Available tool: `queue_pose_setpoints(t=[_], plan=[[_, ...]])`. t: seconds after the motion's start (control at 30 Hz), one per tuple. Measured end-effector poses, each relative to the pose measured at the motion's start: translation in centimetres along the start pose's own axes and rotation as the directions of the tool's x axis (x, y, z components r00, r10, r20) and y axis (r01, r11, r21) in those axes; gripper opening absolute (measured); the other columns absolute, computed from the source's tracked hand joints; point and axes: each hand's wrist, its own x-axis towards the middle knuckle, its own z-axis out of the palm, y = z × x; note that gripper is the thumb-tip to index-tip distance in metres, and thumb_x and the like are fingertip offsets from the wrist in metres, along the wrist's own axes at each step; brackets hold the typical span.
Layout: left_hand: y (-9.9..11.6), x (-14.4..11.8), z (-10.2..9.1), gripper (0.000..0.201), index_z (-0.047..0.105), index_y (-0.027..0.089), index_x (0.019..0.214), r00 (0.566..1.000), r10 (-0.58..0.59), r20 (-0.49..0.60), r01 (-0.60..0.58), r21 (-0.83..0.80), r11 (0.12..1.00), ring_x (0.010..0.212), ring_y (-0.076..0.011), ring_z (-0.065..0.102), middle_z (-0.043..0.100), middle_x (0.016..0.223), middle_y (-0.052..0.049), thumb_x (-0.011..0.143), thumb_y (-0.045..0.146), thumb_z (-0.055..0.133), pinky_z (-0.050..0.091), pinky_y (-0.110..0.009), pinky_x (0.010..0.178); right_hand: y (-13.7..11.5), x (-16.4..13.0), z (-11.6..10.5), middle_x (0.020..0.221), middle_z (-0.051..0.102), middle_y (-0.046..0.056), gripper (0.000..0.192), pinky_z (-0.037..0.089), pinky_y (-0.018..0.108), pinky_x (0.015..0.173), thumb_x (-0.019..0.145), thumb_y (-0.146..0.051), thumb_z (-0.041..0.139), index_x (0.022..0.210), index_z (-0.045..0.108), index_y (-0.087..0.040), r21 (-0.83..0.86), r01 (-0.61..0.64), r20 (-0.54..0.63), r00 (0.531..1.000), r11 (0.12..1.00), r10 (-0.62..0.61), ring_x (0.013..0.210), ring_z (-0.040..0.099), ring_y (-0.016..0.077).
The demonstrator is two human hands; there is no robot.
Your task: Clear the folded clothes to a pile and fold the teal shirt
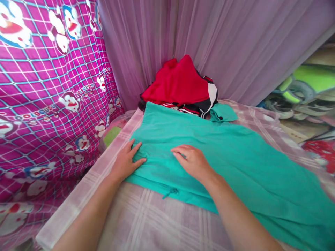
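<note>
A teal garment with a knotted drawstring on its near edge lies spread across the bed; whether it is trousers or a top I cannot tell. My left hand rests on its left end, palm down with the fingers spread. Over the garment's left-middle part is my right hand, its fingers curled in and the thumb close to the index finger. No cloth shows pinched in it. Shallow creases run through the fabric around both hands.
Behind the garment sits a heap of red, black and white clothes, with a small teal piece of cloth beside it. A pink cartoon-print curtain hangs at left, a lilac curtain behind. Shelved shoes stand right of the plaid-covered bed.
</note>
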Motion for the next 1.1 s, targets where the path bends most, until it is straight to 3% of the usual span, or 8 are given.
queue_pose_setpoints(t=[0.17, 0.33, 0.43, 0.57, 0.67, 0.8, 0.97, 1.1], plan=[[-0.2, -0.5, 0.0, 0.085, 0.042, 0.024, 0.149, 0.999, 0.029, 0.045, -0.033, 0.093, 0.995, 0.144, -0.0363, 0.034, 0.027, 0.161, -0.016, 0.079, 0.068, 0.061, 0.037, -0.053, 0.113, -0.8, 5.7, 4.4, 0.120, 0.071, 0.008, 0.027, 0.043, 0.041, 0.101, 0.090, -0.031, 0.064, 0.114, 0.072, -0.022, -0.067, 0.027, 0.126, 0.992, 0.997, -0.018, 0.115, 0.061, 0.0251], [0.6, -0.9, -0.4, 0.086, 0.033, 0.027, 0.153, 0.998, 0.035, 0.055, -0.044, 0.186, 0.982, 0.146, -0.0382, 0.029, 0.021, 0.163, -0.016, 0.080, 0.062, 0.064, 0.034, -0.058, 0.112, 0.8, 7.0, 6.6, 0.099, 0.076, 0.002, 0.012, 0.043, 0.036, 0.094, 0.090, -0.027, 0.064, 0.090, 0.075, -0.024, 0.077, -0.065, 0.116, 0.992, 0.995, 0.056, 0.100, 0.066, 0.0204], [2.1, -1.0, -1.2, 0.082, 0.031, 0.031, 0.153, 0.999, 0.031, 0.040, -0.040, 0.272, 0.961, 0.146, -0.0396, 0.027, 0.021, 0.163, -0.016, 0.083, 0.054, 0.066, 0.025, -0.066, 0.113, 1.2, 7.0, 6.8, 0.095, 0.076, 0.002, 0.011, 0.044, 0.033, 0.090, 0.088, -0.023, 0.063, 0.086, 0.075, -0.024, 0.187, -0.080, 0.049, 0.996, 0.979, 0.072, 0.094, 0.066, 0.0186], [4.1, -1.1, -2.2, 0.056, 0.050, 0.039, 0.142, 0.994, 0.102, 0.024, -0.104, 0.332, 0.938, 0.147, -0.0381, 0.026, 0.029, 0.161, -0.009, 0.088, 0.039, 0.064, 0.010, -0.070, 0.115, 1.4, 7.0, 6.9, 0.091, 0.076, 0.002, 0.013, 0.044, 0.032, 0.086, 0.088, -0.023, 0.061, 0.082, 0.073, -0.024, 0.260, -0.067, 0.032, 0.998, 0.963, 0.060, 0.089, 0.067, 0.0181], [4.2, -1.2, -2.2, 0.040, 0.060, 0.040, 0.132, 0.992, 0.122, 0.038, -0.128, 0.319, 0.939, 0.146, -0.0370, 0.030, 0.037, 0.158, -0.006, 0.092, 0.036, 0.057, 0.010, -0.071, 0.115, 1.5, 7.1, 6.8, 0.087, 0.074, 0.001, 0.015, 0.044, 0.031, 0.083, 0.090, -0.027, 0.056, 0.085, 0.070, -0.022, 0.321, -0.055, 0.063, 0.997, 0.945, 0.036, 0.084, 0.065, 0.0175], [3.5, -1.4, -1.8, 0.048, 0.052, 0.035, 0.141, 0.994, 0.094, 0.048, -0.104, 0.291, 0.951, 0.145, -0.0385, 0.029, 0.032, 0.160, -0.012, 0.094, 0.040, 0.053, 0.019, -0.070, 0.113, 1.5, 7.1, 6.3, 0.078, 0.068, -0.001, 0.021, 0.043, 0.027, 0.072, 0.090, -0.035, 0.051, 0.085, 0.065, -0.021, 0.514, -0.115, 0.159, 0.987, 0.850, 0.038, 0.074, 0.059, 0.0147], [3.3, -1.5, -1.6, 0.052, 0.046, 0.037, 0.145, 0.995, 0.094, 0.043, -0.102, 0.257, 0.961, 0.147, -0.0385, 0.027, 0.024, 0.163, -0.010, 0.094, 0.042, 0.053, 0.018, -0.069, 0.114, 1.5, 7.1, 5.5, 0.071, 0.058, -0.004, 0.023, 0.043, 0.024, 0.065, 0.085, -0.042, 0.053, 0.082, 0.061, -0.021, 0.680, -0.242, 0.293, 0.955, 0.693, 0.046, 0.067, 0.052, 0.0127], [3.3, -1.5, -1.6, 0.053, 0.046, 0.039, 0.145, 0.996, 0.067, 0.064, -0.080, 0.242, 0.967, 0.147, -0.0392, 0.025, 0.024, 0.163, -0.009, 0.093, 0.044, 0.054, 0.016, -0.070, 0.114, 1.6, 7.0, 5.3, 0.070, 0.057, -0.004, 0.024, 0.044, 0.024, 0.063, 0.085, -0.045, 0.054, 0.085, 0.061, -0.022, 0.673, -0.276, 0.320, 0.945, 0.687, 0.066, 0.065, 0.051, 0.0124]])
